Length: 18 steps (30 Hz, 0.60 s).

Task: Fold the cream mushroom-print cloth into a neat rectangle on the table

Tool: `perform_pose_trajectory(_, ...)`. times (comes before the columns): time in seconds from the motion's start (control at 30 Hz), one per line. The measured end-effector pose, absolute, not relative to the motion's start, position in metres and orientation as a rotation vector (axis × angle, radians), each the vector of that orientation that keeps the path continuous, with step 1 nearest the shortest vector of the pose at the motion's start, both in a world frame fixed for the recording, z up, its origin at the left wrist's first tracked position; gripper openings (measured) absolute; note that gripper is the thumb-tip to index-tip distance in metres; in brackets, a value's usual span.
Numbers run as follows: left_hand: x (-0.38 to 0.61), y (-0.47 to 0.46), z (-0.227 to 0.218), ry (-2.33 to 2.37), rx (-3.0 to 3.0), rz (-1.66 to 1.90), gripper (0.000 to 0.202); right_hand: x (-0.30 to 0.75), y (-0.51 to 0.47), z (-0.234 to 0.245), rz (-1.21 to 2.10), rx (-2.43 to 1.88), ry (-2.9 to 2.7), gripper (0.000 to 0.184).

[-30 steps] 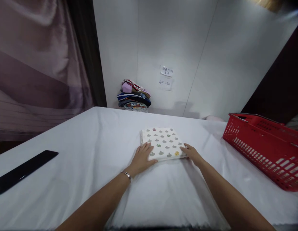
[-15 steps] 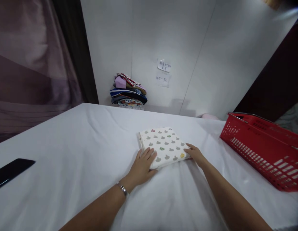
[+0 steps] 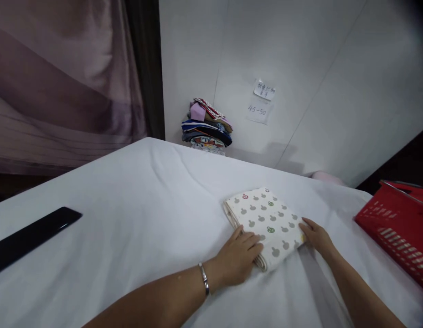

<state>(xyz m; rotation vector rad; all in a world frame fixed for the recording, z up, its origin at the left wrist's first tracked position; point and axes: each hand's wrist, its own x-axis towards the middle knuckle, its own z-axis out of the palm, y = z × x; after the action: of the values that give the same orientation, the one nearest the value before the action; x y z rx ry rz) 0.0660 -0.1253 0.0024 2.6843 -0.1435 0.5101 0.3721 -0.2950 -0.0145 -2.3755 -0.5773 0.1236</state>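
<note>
A folded white cloth [image 3: 266, 218] printed with small grey, red and green shapes lies on the white table cover [image 3: 136, 209]. My left hand [image 3: 239, 257] rests on the cloth's near left corner, fingers curled over its edge. My right hand [image 3: 317, 236] touches the near right corner with its fingers laid flat against it. A metal bracelet sits on my left wrist.
A red plastic basket [image 3: 399, 225] stands at the right edge of the table. A long black flat object [image 3: 30, 237] lies at the left. A stack of folded clothes [image 3: 206, 128] sits against the far white wall, below two paper notes [image 3: 261, 102].
The folded cloth has turned so that it sits at an angle, and both hands have stayed on its near corners. The camera has swung left, so the basket is now partly out of view.
</note>
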Motion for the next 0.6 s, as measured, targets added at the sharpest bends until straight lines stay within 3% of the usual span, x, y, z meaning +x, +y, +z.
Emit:
perform_pose_trajectory(0.17,0.065,-0.106,0.004,-0.103,2.59,0.545,0.034,0.297,-0.286,-0.004,-0.214,-2.248,-1.119,0.045)
perform_pose_trajectory(0.33,0.067,-0.086,0.007,0.108,2.571,0.541,0.043,0.207,-0.273,-0.019,-0.104,-2.184,-1.726,0.051)
perform_pose_trajectory(0.6,0.075,-0.056,-0.011,0.529,2.463,0.659,0.051,0.186,-0.267,-0.034,-0.208,-2.222,-1.868,0.055)
